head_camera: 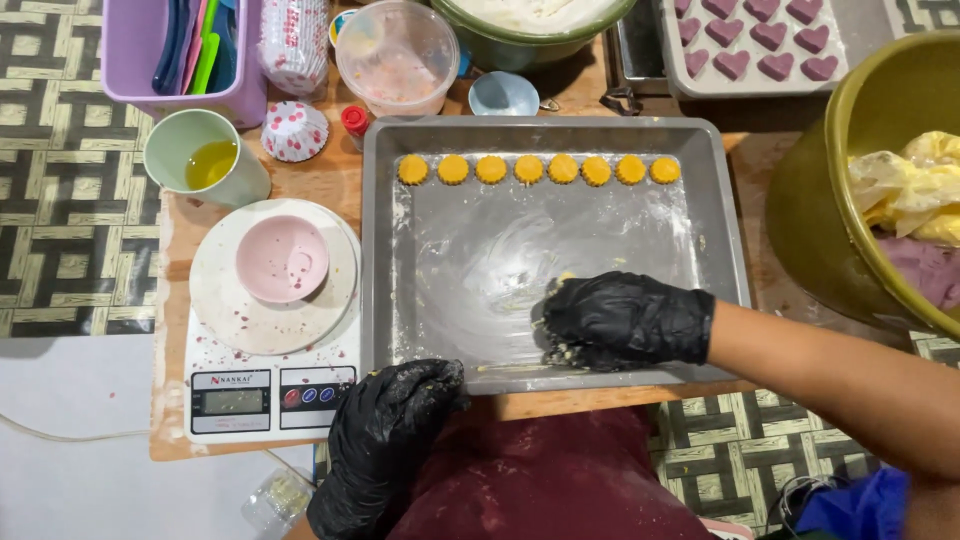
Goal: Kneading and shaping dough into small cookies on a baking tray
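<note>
8 small yellow fluted dough rounds are sitting in a single row along the far edge of a grey metal baking tray, whose floor is showing smears of flour. Inside the tray, close to its near rim, the right hand in a black glove is pressing down on the tray floor with its fingers curled inward; bits of yellow dough are clinging to the fingertips, and whether it is clutching anything underneath is impossible to tell. The left hand, also gloved in black and dusted with flour, is resting at the tray's near-left corner, fingers bent against the rim, apparently grasping nothing. Left of the tray, a white kitchen scale is carrying a white plate with a pink bowl on it. Beyond that, a pale green cup is holding yellow liquid. At the right, a large olive bowl is holding yellow and purple dough, and a mould of purple heart shapes is lying at the far edge.
</note>
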